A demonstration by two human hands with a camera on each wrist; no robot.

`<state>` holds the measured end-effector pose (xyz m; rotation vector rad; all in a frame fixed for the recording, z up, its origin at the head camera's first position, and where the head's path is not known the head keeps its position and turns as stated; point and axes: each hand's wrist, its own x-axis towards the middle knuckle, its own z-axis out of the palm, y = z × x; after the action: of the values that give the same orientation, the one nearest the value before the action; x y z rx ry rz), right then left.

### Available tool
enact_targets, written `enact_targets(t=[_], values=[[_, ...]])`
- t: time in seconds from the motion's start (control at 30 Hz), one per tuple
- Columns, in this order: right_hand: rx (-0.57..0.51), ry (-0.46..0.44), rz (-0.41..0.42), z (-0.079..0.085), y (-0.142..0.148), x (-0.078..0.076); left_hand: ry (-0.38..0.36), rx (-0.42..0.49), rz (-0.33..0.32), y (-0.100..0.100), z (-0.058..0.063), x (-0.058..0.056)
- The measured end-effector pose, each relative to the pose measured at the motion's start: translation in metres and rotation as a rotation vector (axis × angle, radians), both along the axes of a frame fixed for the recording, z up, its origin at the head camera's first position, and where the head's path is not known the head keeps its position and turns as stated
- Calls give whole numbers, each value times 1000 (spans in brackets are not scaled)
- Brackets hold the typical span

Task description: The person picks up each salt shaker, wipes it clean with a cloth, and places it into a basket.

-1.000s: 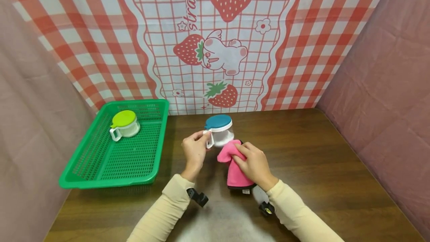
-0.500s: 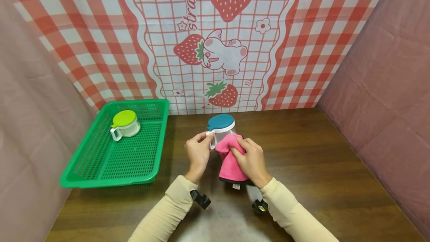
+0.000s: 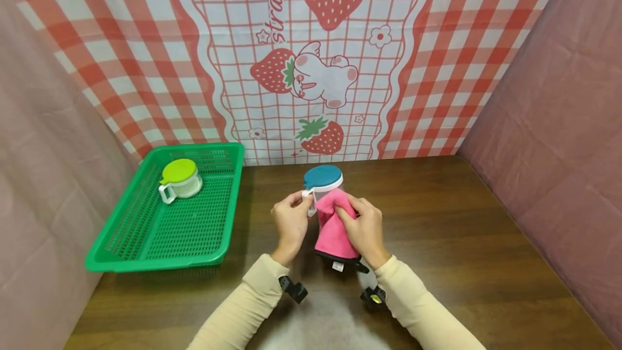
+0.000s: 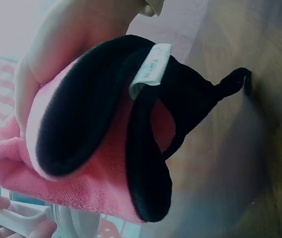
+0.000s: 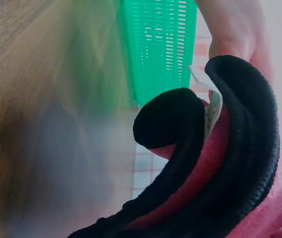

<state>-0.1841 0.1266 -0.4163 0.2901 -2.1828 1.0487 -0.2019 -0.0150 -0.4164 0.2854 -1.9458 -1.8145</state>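
Observation:
A clear seasoning jar with a blue lid [image 3: 323,177] and a white handle is held near the back of the table. My left hand [image 3: 290,226] pinches that handle between thumb and fingers. Gripped in my right hand [image 3: 365,228] is a pink cloth [image 3: 335,236] with black edging and a white tag, and its upper part lies against the jar's front side. Most of the clear body is hidden behind the cloth. In the left wrist view the folded cloth [image 4: 86,191] covers much of the scene, with part of the jar [image 4: 74,220] below it.
On the left stands a green perforated basket [image 3: 225,231]. Inside it sits a similar jar with a lime-green lid [image 3: 180,170]. A strawberry-print checked cloth [image 3: 320,74] hangs behind the brown wooden table [image 3: 452,231].
The blue-lidded jar and my left hand have shifted a little to the right. My right hand has brought the cloth leftward and up, so that it covers more of the jar's side.

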Motion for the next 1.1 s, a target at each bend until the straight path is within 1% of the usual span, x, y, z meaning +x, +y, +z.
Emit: enact_targets(t=[0.1, 0.2, 0.43, 0.6, 0.73, 0.8, 0.9, 1.03, 1.1], values=[[-22, -13, 8, 0, 2, 0, 6, 1, -7, -1, -1, 1], [-42, -41, 9, 1, 4, -1, 8, 19, -32, -2, -2, 2], [-116, -143, 1, 4, 11, -2, -4, 21, -83, -6, -4, 3], [-166, -208, 6, 5, 17, -4, -18, 70, -145, -9, -6, 2], [-206, -300, 18, 8, 22, -5, -38, 110, -218, -15, -7, 1], [-215, -361, 23, 10, 25, -5, -46, 127, -258, -19, -6, 2], [-238, -452, 46, 12, 29, -6, -46, 121, -299, -22, 3, 8], [-299, -555, 98, 15, 33, -8, -37, 110, -333, -26, 13, 15], [-329, -593, 118, 17, 35, -9, -36, 120, -353, -27, 13, 15]])
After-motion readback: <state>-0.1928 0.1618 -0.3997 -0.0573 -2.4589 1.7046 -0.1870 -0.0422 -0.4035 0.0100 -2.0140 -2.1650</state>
